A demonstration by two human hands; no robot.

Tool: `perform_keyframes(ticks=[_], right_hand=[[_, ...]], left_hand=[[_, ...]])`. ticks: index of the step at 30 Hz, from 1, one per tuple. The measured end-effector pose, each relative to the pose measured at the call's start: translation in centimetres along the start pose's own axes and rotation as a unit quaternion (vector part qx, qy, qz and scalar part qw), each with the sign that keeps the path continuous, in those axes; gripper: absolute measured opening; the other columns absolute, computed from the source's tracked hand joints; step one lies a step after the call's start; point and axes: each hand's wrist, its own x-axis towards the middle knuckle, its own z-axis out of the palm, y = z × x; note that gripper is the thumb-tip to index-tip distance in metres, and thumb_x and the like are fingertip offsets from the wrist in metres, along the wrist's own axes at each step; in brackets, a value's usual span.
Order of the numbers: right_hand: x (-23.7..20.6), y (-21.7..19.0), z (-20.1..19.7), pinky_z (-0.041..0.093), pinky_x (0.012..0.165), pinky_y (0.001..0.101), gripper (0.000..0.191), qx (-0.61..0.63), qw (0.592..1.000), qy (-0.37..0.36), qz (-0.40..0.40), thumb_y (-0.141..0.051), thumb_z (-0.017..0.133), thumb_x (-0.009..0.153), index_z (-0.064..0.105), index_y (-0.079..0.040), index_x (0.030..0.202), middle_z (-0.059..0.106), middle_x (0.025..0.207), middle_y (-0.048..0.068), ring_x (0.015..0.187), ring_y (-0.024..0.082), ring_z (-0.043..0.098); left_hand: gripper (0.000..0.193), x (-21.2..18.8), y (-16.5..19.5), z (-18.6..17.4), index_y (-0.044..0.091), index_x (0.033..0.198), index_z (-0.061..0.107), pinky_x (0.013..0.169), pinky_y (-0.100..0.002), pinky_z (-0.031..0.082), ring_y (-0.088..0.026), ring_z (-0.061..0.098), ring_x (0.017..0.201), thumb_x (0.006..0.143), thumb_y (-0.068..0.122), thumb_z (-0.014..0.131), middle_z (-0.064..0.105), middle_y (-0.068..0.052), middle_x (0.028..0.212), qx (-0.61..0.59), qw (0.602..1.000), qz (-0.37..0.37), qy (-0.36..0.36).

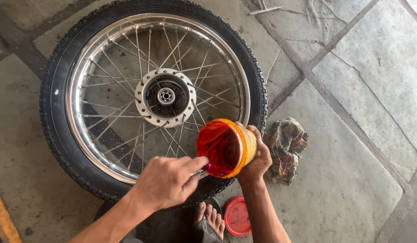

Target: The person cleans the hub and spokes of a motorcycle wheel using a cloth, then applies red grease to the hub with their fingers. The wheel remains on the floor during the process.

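A spoked motorcycle wheel (60, 126) with a black tyre and chrome rim lies flat on the stone floor, its hub (165, 96) at the centre. My right hand (258, 157) grips an open yellow tin (244, 144) of red grease, tilted toward me over the tyre's near edge. My left hand (165, 180) reaches to the tin's mouth, its index finger touching the red grease inside.
A crumpled dirty rag (287, 148) lies on the floor right of the wheel. The tin's red lid (236, 216) lies near my bare foot (210, 220). A thin metal tool (265, 9) lies at the far edge. An orange edge (1, 220) shows bottom left.
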Motion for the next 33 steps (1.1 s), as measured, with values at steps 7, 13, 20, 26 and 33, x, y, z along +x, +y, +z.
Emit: perform_keyframes(ticks=[7,13,20,26,33], right_hand=[[0.2,-0.3,-0.6,0.043,0.116,0.0512,0.044,0.002,1.000,-0.014,-0.017,-0.027,0.052,0.093,0.053,-0.002,0.130,0.059,0.140,0.025,0.130,0.039,0.057],[0.4,-0.2,-0.8,0.042,0.117,0.0512,0.045,0.004,0.999,-0.013,-0.032,-0.026,0.053,0.093,0.053,-0.001,0.130,0.059,0.140,0.026,0.131,0.039,0.057],[0.5,-0.6,-0.5,0.043,0.117,0.0526,0.042,0.007,0.999,0.034,-0.039,-0.026,0.051,0.094,0.053,-0.002,0.129,0.059,0.138,0.025,0.130,0.038,0.057],[0.5,-1.2,-0.6,0.051,0.104,0.0511,0.039,0.013,0.998,0.052,-0.033,-0.025,0.051,0.098,0.057,-0.002,0.130,0.067,0.124,0.018,0.115,0.033,0.065],[0.4,-0.5,-1.2,0.053,0.100,0.0463,0.041,0.028,0.999,0.045,-0.005,-0.024,0.049,0.098,0.058,-0.001,0.130,0.069,0.122,0.016,0.111,0.031,0.067]], left_hand=[[0.044,0.2,-0.3,-0.4,0.021,0.128,0.066,0.053,-0.033,0.055,-0.018,0.065,0.062,0.084,0.018,0.064,0.061,-0.003,0.077,0.318,0.939,0.103,-0.078],[0.049,1.2,0.3,-0.5,0.026,0.141,0.055,0.055,-0.032,0.052,-0.018,0.061,0.063,0.092,0.029,0.053,0.059,-0.003,0.076,0.478,0.860,0.156,-0.089],[0.053,0.3,0.9,-0.1,0.030,0.145,0.050,0.059,-0.034,0.052,-0.019,0.060,0.068,0.093,0.033,0.050,0.060,-0.007,0.083,0.537,0.819,0.174,-0.099],[0.062,-0.4,1.5,-1.4,0.028,0.143,0.053,0.064,-0.037,0.053,-0.020,0.062,0.073,0.082,0.026,0.064,0.062,-0.005,0.087,0.337,0.921,0.104,-0.166],[0.061,-0.2,-0.9,-1.3,0.010,0.146,0.052,0.063,-0.028,0.052,-0.012,0.060,0.063,0.088,0.023,0.064,0.062,-0.003,0.075,-0.652,0.691,-0.283,-0.133]])
